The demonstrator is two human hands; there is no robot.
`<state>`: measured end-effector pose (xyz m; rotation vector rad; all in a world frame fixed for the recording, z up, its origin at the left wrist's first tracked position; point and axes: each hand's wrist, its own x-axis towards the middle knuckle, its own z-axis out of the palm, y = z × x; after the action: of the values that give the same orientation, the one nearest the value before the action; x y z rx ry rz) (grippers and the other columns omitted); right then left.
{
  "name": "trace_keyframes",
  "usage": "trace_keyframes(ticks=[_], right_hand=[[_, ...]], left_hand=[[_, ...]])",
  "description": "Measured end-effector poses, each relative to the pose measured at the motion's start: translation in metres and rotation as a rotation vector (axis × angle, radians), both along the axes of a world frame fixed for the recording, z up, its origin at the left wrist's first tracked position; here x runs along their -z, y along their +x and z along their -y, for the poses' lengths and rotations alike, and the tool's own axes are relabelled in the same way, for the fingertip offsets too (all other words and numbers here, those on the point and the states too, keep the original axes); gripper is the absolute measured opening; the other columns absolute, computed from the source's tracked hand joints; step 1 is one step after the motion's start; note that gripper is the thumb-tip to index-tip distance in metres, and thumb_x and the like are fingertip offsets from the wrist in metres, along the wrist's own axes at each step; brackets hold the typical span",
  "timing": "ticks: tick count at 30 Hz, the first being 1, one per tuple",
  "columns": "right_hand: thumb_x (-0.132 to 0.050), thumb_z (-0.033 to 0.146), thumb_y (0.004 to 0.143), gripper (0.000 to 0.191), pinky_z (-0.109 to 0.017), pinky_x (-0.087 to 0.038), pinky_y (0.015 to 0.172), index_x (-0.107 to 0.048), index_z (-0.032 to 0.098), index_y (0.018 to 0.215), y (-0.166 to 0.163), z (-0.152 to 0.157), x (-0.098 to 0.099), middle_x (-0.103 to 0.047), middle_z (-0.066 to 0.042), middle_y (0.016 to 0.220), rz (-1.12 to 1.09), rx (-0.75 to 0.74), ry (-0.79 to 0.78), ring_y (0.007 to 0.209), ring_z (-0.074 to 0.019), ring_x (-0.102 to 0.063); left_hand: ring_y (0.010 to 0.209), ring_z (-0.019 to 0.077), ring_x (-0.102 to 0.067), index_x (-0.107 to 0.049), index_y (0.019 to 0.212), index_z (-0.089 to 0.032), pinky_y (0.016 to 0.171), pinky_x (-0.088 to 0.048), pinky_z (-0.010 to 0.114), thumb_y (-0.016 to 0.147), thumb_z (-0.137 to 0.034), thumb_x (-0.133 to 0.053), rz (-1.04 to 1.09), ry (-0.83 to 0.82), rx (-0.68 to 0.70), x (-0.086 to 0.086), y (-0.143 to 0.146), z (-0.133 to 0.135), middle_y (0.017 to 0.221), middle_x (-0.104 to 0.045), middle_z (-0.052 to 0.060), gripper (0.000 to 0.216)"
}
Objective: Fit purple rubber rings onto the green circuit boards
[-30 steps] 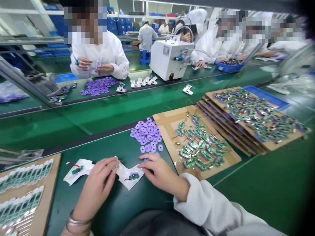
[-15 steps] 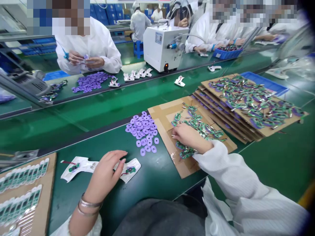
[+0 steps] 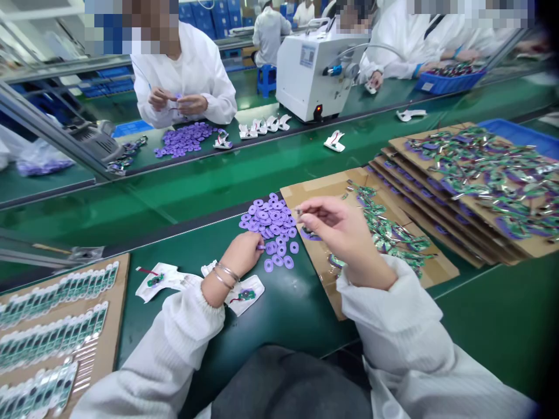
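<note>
Left hand (image 3: 247, 253) is pinching one purple ring (image 3: 262, 247) at the near edge of the pile (image 3: 271, 221) on the bench (image 3: 283, 308), right hand (image 3: 340, 230) grips a tiny part (image 3: 299, 210) above the cardboard (image 3: 314, 189) — I'd lift just that ring, gently, so the rest don't scatter.

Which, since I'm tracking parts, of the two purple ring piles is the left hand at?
The near pile, beside the cardboard sheet: the left hand rests at its edge. The other pile lies across the belt, before a co-worker.
</note>
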<state>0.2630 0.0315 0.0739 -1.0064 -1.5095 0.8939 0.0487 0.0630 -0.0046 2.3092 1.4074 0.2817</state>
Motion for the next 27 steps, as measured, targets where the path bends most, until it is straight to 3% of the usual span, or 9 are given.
trace_keyframes(ticks=[4,9,15,19,23,27], right_hand=[[-0.064,0.024,0.086,0.012,-0.029,-0.055,0.075,-0.071,0.020,0.096,-0.026,-0.007,0.013,-0.072,-0.005,0.094,0.168,-0.039,0.062,0.086,-0.0170,-0.067],[-0.061,0.022,0.089,0.012,-0.030,-0.055,0.074,-0.070,0.021,0.096,-0.053,-0.007,0.034,-0.072,-0.004,0.092,0.182,-0.046,0.180,0.085,-0.0169,-0.066],[-0.059,0.021,0.091,0.013,-0.032,-0.054,0.079,-0.069,0.023,0.098,-0.067,0.000,0.054,-0.072,-0.003,0.092,0.209,-0.028,0.248,0.086,-0.0163,-0.066],[-0.061,0.021,0.090,0.011,-0.030,-0.053,0.075,-0.069,0.022,0.097,-0.067,-0.002,0.060,-0.072,-0.004,0.090,0.253,-0.007,0.209,0.082,-0.0160,-0.065],[-0.063,0.019,0.089,0.009,-0.029,-0.053,0.073,-0.070,0.022,0.095,-0.066,-0.002,0.060,-0.072,-0.003,0.087,0.255,-0.005,0.204,0.080,-0.0158,-0.065],[-0.066,0.020,0.085,0.009,-0.025,-0.054,0.065,-0.070,0.021,0.093,-0.066,-0.001,0.057,-0.073,-0.002,0.086,0.217,0.049,0.127,0.072,-0.0140,-0.065]], left_hand=[[0.071,0.0181,-0.063,-0.070,0.091,-0.016,0.069,-0.050,0.029,0.085,-0.021,-0.061,0.128,-0.034,-0.094,-0.010,-0.014,0.005,0.079,-0.070,0.004,0.012],[0.060,0.0140,-0.060,-0.069,0.110,-0.016,0.058,-0.051,0.024,0.090,-0.025,-0.052,0.652,-0.133,-0.246,-0.027,-0.024,0.020,0.074,-0.066,0.003,0.028],[0.071,0.0126,-0.060,-0.069,0.116,-0.021,0.064,-0.052,0.024,0.089,-0.017,-0.050,0.734,-0.067,-0.225,-0.036,-0.022,0.031,0.089,-0.062,0.005,0.034],[0.076,0.0126,-0.058,-0.062,0.127,-0.020,0.067,-0.052,0.025,0.085,-0.015,-0.055,0.843,-0.172,-0.179,-0.040,-0.021,0.033,0.096,-0.057,0.006,0.043],[0.068,0.0096,-0.057,-0.066,0.122,-0.021,0.071,-0.054,0.026,0.092,-0.023,-0.052,0.870,-0.194,-0.206,-0.041,-0.022,0.031,0.094,-0.060,0.005,0.034],[0.071,0.0111,-0.063,-0.064,0.124,-0.020,0.072,-0.058,0.027,0.084,-0.026,-0.066,1.038,-0.288,-0.266,-0.038,-0.024,0.027,0.090,-0.063,0.003,0.041]])
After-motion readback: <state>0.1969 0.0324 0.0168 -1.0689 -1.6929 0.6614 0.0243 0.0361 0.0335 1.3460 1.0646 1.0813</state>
